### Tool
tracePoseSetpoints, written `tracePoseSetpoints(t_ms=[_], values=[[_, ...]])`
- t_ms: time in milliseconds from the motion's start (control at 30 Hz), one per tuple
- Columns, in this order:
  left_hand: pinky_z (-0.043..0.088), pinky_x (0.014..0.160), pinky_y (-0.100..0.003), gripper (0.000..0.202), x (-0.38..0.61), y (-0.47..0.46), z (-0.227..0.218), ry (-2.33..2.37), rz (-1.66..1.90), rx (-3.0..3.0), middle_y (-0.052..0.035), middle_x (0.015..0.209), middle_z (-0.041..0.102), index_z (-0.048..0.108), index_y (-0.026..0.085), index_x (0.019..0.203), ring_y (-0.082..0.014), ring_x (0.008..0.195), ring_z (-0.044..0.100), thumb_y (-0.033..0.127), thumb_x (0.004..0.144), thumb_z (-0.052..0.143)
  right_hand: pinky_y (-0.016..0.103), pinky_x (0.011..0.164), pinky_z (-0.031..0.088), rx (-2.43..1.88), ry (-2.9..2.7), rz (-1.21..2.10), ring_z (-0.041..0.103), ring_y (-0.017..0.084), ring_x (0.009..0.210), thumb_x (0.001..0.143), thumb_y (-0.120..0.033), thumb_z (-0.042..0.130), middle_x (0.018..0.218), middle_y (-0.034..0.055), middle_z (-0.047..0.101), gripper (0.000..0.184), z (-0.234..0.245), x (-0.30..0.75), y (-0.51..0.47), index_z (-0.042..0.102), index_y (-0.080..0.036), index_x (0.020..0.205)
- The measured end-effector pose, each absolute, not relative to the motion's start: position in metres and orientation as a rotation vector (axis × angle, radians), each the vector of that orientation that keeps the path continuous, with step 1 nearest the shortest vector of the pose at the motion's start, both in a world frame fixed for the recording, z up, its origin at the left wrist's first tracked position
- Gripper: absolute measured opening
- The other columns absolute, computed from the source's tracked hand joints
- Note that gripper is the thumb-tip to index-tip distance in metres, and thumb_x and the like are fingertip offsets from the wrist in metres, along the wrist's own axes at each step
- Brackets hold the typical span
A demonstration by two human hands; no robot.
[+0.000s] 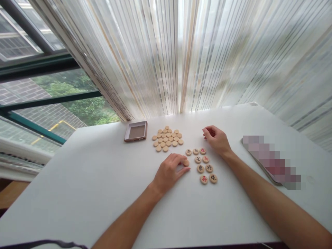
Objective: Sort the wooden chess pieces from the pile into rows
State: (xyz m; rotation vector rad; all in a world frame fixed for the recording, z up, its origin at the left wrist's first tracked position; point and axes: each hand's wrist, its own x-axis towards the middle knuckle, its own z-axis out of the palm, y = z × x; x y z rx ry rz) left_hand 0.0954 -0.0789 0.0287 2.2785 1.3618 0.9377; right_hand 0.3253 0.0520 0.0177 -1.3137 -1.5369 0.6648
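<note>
My left hand (169,171) rests on the white table (90,180) with its fingers curled round a round wooden chess piece (185,162). To its right lie several face-up pieces (204,169) with red and black characters, set out in short rows. My right hand (215,138) sits just behind them, its fingers bent in a loose curl near the red-marked piece (202,151); I cannot see anything in it. A cluster of several face-down blank pieces (168,138) lies further back, in the middle of the table.
A shallow brown box (136,131) lies open at the back, left of the blank pieces. A flat blurred-out object (271,160) lies at the right. Striped curtains (197,58) hang behind the table; a window (52,103) is at the left.
</note>
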Motion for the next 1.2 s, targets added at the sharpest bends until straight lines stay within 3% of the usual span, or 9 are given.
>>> tracePoseSetpoints(t_ms=[267, 500, 767, 1033, 1200], values=[[0.049, 0.091, -0.041, 0.029, 0.099, -0.077, 0.03, 1.399, 0.937, 2.32, -0.0063, 0.104, 0.068, 0.062, 0.022, 0.109, -0.0243, 0.098, 0.061, 0.03, 0.083, 0.072, 0.031, 0.065, 0.055, -1.319, -1.557, 0.664, 0.066, 0.019, 0.067, 0.086, -0.05, 0.058, 0.075, 0.0049, 0.069, 0.032, 0.02, 0.324, 0.049, 0.065, -0.019, 0.089], [0.05, 0.08, -0.036, 0.005, 0.114, -0.072, 0.032, 1.433, 0.926, 2.37, -0.0055, 0.089, 0.066, 0.062, 0.02, 0.092, -0.0215, 0.085, 0.06, 0.024, 0.088, 0.062, 0.031, 0.064, 0.055, -1.312, -1.55, 0.673, 0.067, 0.019, 0.067, 0.085, -0.053, 0.058, 0.076, 0.0052, 0.07, 0.034, 0.021, 0.324, 0.049, 0.065, -0.019, 0.089], [0.048, 0.075, -0.036, 0.015, 0.104, -0.075, 0.032, 1.484, 0.831, 2.511, -0.0067, 0.085, 0.067, 0.063, 0.018, 0.099, -0.0215, 0.08, 0.061, 0.022, 0.096, 0.049, 0.03, 0.064, 0.054, -1.309, -1.558, 0.675, 0.066, 0.019, 0.066, 0.087, -0.049, 0.058, 0.074, 0.004, 0.069, 0.03, 0.02, 0.324, 0.049, 0.065, -0.02, 0.089], [0.051, 0.077, -0.035, 0.02, 0.102, -0.078, 0.033, 1.463, 0.854, 2.371, -0.0064, 0.092, 0.066, 0.063, 0.019, 0.101, -0.0218, 0.084, 0.061, 0.034, 0.088, 0.065, 0.031, 0.066, 0.054, -1.314, -1.559, 0.692, 0.066, 0.019, 0.067, 0.087, -0.052, 0.058, 0.075, 0.0042, 0.069, 0.034, 0.02, 0.325, 0.049, 0.065, -0.019, 0.09], [0.051, 0.081, -0.034, 0.009, 0.1, -0.079, 0.031, 1.402, 0.879, 2.34, -0.0043, 0.093, 0.066, 0.064, 0.021, 0.097, -0.0198, 0.085, 0.061, 0.026, 0.09, 0.062, 0.03, 0.066, 0.053, -1.321, -1.564, 0.697, 0.066, 0.018, 0.064, 0.087, -0.052, 0.059, 0.074, 0.0034, 0.069, 0.033, 0.019, 0.326, 0.05, 0.065, -0.02, 0.091]])
